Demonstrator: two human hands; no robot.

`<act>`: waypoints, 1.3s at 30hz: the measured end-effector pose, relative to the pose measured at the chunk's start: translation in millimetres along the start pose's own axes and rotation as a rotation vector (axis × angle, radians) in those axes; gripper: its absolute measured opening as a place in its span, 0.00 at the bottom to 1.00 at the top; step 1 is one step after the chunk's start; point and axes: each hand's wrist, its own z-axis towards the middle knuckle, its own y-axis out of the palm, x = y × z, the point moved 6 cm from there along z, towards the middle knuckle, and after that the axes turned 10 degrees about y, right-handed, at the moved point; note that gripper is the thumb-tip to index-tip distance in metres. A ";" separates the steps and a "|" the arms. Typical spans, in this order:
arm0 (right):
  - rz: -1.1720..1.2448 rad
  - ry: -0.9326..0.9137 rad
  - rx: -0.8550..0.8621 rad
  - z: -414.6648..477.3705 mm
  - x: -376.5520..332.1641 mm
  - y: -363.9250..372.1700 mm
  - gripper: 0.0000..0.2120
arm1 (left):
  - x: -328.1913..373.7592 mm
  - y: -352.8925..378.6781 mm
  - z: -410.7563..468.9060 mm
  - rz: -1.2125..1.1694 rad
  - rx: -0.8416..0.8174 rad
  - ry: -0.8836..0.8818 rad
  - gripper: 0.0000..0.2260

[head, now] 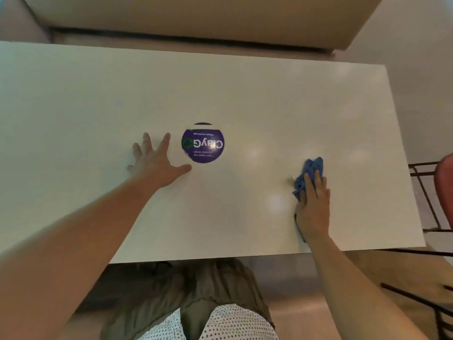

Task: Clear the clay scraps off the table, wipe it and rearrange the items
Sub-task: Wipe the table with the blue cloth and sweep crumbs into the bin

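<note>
two bare hands were on a white rectangular table (98, 94) in the head view, its top smooth and glossy with soft light patches. left hand (157, 165) lay flat with fingers spread wide, holding nothing, just beside a round purple sticker (203, 146) with white lettering at the table's middle. right hand (313, 207) pressed palm-down with straight fingers on a blue cloth (311, 168). the cloth was soft and crumpled, bunched ahead of the fingertips, and sat on the right part of the top. a small pale speck (291, 178) touched the cloth's left side and was too small to identify. a chair (445, 182) with a red seat and thin dark metal frame stood off the right end.
</note>
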 end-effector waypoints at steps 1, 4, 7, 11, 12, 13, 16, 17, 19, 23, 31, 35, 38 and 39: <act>0.010 0.062 0.018 19.8 16.9 -8.9 0.26 | 7.7 3.7 5.0 -0.001 -0.025 -0.013 0.50; 0.041 0.249 0.080 84.7 29.4 -22.7 0.24 | 23.5 8.8 16.4 0.075 -0.074 -0.054 0.51; 0.096 0.219 0.092 125.7 -33.5 -9.7 0.26 | 32.0 6.3 24.8 0.098 -0.090 -0.085 0.52; 0.075 -0.120 -0.009 113.5 -160.3 38.4 0.27 | 39.0 1.0 33.7 0.091 -0.094 -0.127 0.54; 0.074 -0.188 -0.056 104.4 -183.9 48.4 0.28 | 42.6 -0.5 35.3 0.073 -0.070 -0.131 0.53; 0.072 -0.249 -0.112 96.7 -202.2 55.2 0.29 | 48.3 -2.5 37.1 0.057 -0.035 -0.121 0.53; 0.017 -0.426 -0.219 110.9 -224.0 60.9 0.29 | 64.6 -0.3 46.1 0.056 0.010 -0.102 0.56; -0.010 -0.466 -0.223 127.2 -223.7 58.9 0.29 | 67.9 2.2 50.5 0.063 0.012 -0.117 0.58; -0.026 -0.474 -0.212 170.9 -218.3 50.5 0.29 | 72.7 7.9 56.9 0.056 0.020 -0.159 0.61; -0.004 -0.286 -0.112 258.2 -175.5 14.9 0.29 | 74.6 12.6 62.0 0.054 0.052 -0.182 0.63; 0.021 0.218 0.085 303.7 31.9 -62.6 0.24 | 78.2 7.4 65.6 0.090 0.040 -0.184 0.65; 0.042 0.330 0.153 241.2 68.3 -70.9 0.25 | 84.9 5.9 62.4 0.095 0.030 -0.195 0.65; 0.080 0.379 0.136 165.0 37.5 -45.8 0.28 | 89.6 6.1 59.7 0.089 0.035 -0.192 0.64; 0.093 0.348 0.104 141.7 13.2 -31.9 0.28 | 90.5 5.3 58.9 0.085 0.034 -0.195 0.64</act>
